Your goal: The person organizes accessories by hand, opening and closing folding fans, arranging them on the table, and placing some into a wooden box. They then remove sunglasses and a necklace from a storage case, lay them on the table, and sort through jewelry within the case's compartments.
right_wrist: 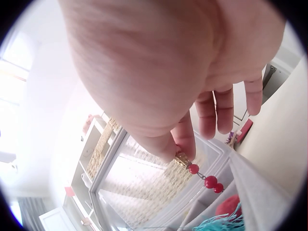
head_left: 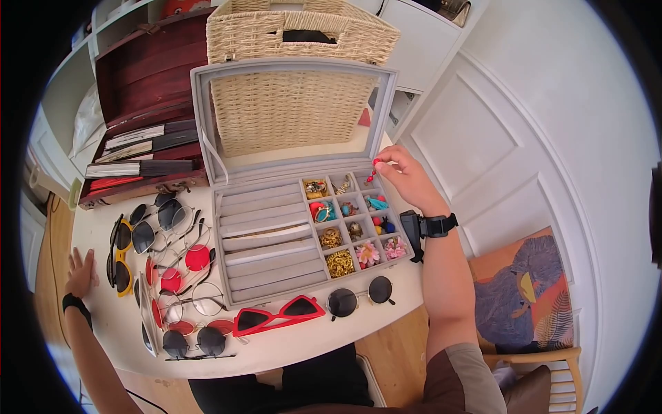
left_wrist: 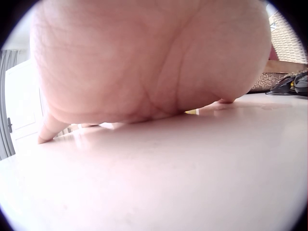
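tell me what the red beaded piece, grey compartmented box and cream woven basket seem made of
Red beaded piece: glossy, perhaps glass or plastic, from its highlights; the gold-toned fitting looks metallic. Grey compartmented box: probably velvety fabric lining, from its soft, matt surface. Cream woven basket: matt, perhaps paper cord or plant fibre, from its rough strands.
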A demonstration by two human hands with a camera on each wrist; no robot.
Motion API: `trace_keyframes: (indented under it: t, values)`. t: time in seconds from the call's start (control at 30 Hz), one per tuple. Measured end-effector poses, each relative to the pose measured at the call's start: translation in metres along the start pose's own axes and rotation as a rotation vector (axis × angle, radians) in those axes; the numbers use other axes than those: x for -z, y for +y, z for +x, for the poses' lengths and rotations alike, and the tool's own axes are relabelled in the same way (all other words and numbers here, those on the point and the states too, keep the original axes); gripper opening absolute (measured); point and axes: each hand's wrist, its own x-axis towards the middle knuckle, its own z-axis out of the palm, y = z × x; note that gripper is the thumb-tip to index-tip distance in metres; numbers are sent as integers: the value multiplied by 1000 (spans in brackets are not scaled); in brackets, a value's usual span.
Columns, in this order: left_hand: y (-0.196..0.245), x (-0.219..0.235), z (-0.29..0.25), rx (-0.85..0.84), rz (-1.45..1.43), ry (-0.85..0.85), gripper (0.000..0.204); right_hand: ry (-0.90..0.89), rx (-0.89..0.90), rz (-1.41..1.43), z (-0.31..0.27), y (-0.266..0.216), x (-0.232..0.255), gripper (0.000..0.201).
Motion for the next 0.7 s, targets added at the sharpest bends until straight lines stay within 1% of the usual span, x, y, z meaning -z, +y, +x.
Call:
trace_keyframes:
  t: [0.03,0.07,0.1,0.13,0.2,0.27,0.37,0.47,0.53,0.6,0.7]
  values:
    - [5,4,-7,-16,38,-27,98,-1,0,0,0,-2,0,23]
    - [7,5,-10,-15,38,-27,98,2,-45,44,-1,-7,-1,23]
    - [9,6,-13,22,-15,-15,96,5,-90,88,-1,-10,0,24]
    - [11,7,-14,58,-67,-3,94,5,-91,88,0,-11,0,24]
    - [13,8,-15,63,-67,-7,94,-19,-159,89,-1,-11,0,23]
    - [13,7,-15,69,-68,-9,93,-18,-153,87,-1,-11,0,23]
    - [8,5,-9,31,-24,-10,89,-6,-133,94,0,-12,0,23]
    - [-8,-6,11,-24,84,-33,80,25,-101,99,0,-10,-1,23]
    - [-24,-17,31,-67,18,37,102,44,-84,98,0,-10,-1,23]
    - [-19,-13,24,-48,28,21,102,24,-97,56,0,-13,1,23]
    - [-11,-7,14,-29,24,3,102,29,-89,69,-1,-13,1,23]
